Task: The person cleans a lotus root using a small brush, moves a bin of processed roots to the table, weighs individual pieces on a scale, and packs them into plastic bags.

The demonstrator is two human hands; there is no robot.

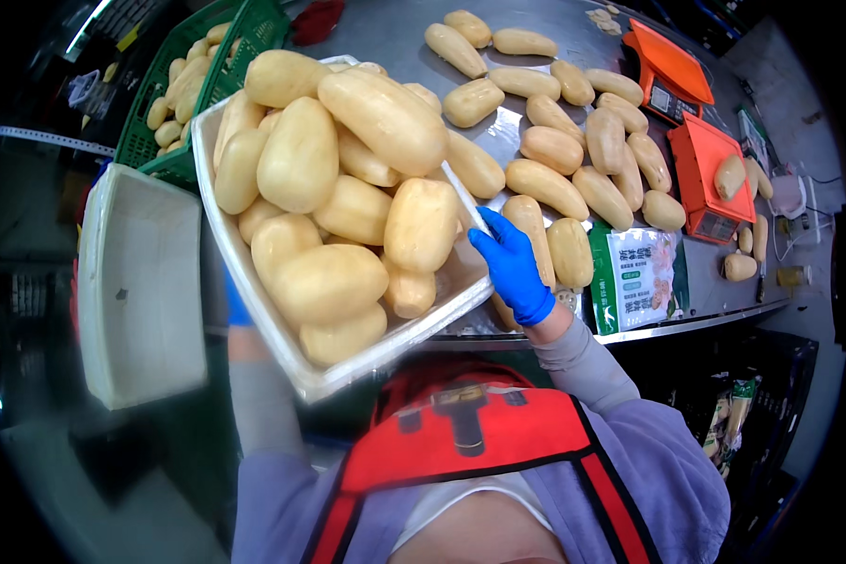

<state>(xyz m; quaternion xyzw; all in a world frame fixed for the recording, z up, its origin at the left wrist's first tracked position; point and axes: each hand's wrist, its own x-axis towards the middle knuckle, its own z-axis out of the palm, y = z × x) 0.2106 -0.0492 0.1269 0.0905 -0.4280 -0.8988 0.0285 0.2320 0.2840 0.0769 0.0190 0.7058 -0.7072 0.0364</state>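
Observation:
A white foam box point(247, 310), heaped with peeled lotus root segments point(299, 158), is held tilted in front of me, partly over the table's front edge. My right hand point(511, 264), in a blue glove, grips the rim at the box's right side. At the opposite side, my left hand point(237, 299), also gloved in blue, supports the box; its fingers are hidden behind the wall. More lotus root segments point(550, 189) lie loose on the metal table point(395, 32), to the right of the box.
An upended white box point(148, 289) stands at left, near a green plastic crate point(211, 95) holding lotus roots. Two orange scales point(666, 67) occupy the table's right side; the nearer orange scale point(705, 187) bears one root. A printed plastic bag point(638, 278) lies near the front edge.

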